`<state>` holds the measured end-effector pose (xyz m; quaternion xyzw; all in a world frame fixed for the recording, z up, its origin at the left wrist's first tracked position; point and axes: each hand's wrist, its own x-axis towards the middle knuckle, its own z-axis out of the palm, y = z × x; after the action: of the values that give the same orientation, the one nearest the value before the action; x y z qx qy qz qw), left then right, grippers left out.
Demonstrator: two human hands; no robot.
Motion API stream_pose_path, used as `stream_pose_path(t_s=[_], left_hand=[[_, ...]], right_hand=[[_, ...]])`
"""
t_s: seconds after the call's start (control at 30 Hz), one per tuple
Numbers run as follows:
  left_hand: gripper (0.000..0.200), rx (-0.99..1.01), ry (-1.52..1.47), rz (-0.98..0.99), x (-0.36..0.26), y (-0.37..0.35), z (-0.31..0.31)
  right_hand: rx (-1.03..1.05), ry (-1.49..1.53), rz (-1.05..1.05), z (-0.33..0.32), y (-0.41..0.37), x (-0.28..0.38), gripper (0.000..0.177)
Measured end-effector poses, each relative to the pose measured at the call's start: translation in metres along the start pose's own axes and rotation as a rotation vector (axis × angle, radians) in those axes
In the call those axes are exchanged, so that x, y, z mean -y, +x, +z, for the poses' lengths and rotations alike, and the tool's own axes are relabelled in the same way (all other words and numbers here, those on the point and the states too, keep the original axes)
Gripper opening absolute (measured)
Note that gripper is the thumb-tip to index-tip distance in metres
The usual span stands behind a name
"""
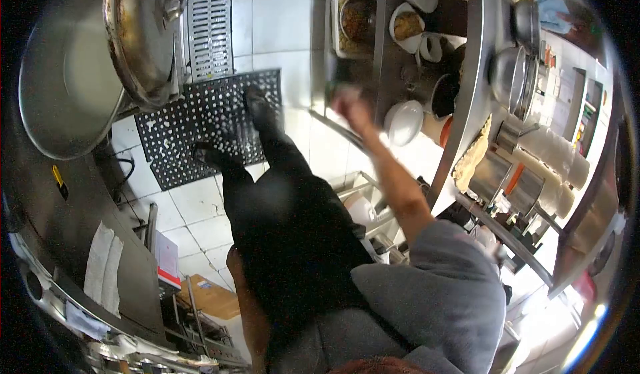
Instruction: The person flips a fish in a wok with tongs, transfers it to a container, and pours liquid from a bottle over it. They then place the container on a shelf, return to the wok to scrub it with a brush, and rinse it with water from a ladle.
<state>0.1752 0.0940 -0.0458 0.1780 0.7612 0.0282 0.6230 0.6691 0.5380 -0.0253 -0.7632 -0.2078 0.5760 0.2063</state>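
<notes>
My right hand (pixel 350 104) is reached out at the front edge of an open steel shelf unit, smeared by motion, so its fingers and anything in them cannot be made out. Close to it are a white bowl (pixel 403 123) and a white-rimmed container of food (pixel 353 24). My left hand (pixel 235 262) hangs low beside the dark apron (pixel 287 234), partly seen, its fingers hidden. A bowl with food (pixel 407 25) sits further along the shelf.
A large pot (pixel 67 87) and a stained round lid (pixel 140 41) stand at upper left. Below lies a black perforated mat (pixel 213 124) on white tiles. A steel counter (pixel 127 241) holds a yellow-handled tool (pixel 60 181). Metal bowls (pixel 510 77) and dough (pixel 473 157) are at right.
</notes>
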Motion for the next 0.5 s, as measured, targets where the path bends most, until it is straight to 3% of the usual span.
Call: stream_pose_path(t_s=[0.07,0.1,0.13,0.17,0.2,0.23,0.33,0.37,0.43,0.5], left_hand=[[0.045,0.125,-0.081,-0.005,-0.059,-0.005,-0.011],[0.046,0.115,-0.081,0.005,-0.063,0.005,-0.007],[0.047,0.104,-0.080,0.016,-0.062,0.016,-0.003],[0.048,0.096,-0.076,0.024,-0.061,0.026,0.000],[0.050,0.083,-0.067,0.019,-0.074,0.029,0.001],[0.052,0.073,-0.053,0.009,-0.098,0.025,0.003],[0.064,0.045,0.133,0.120,-0.109,0.012,0.020],[0.070,0.032,0.216,0.186,-0.108,0.012,0.024],[0.077,0.042,0.288,0.146,-0.114,0.006,0.025],[0.083,0.022,0.404,0.090,-0.106,0.007,0.025]], right_hand=[[0.244,0.088,-0.102,0.014,-0.007,-0.123,0.026],[0.262,-0.018,0.108,0.031,-0.024,-0.150,0.039],[0.456,-0.158,0.145,0.025,-0.021,-0.201,0.045],[0.461,-0.791,0.348,0.059,-0.042,-0.166,0.057],[0.465,-0.685,0.325,0.061,-0.053,-0.201,0.074],[0.562,-0.655,0.416,0.070,-0.075,-0.165,0.085],[0.649,-0.125,0.783,0.078,-0.080,-0.179,0.093],[0.633,-0.126,0.844,0.085,-0.088,-0.165,0.097],[0.674,-0.100,0.875,0.085,-0.067,-0.212,0.097],[0.715,-0.067,0.847,0.088,-0.070,-0.211,0.096]])
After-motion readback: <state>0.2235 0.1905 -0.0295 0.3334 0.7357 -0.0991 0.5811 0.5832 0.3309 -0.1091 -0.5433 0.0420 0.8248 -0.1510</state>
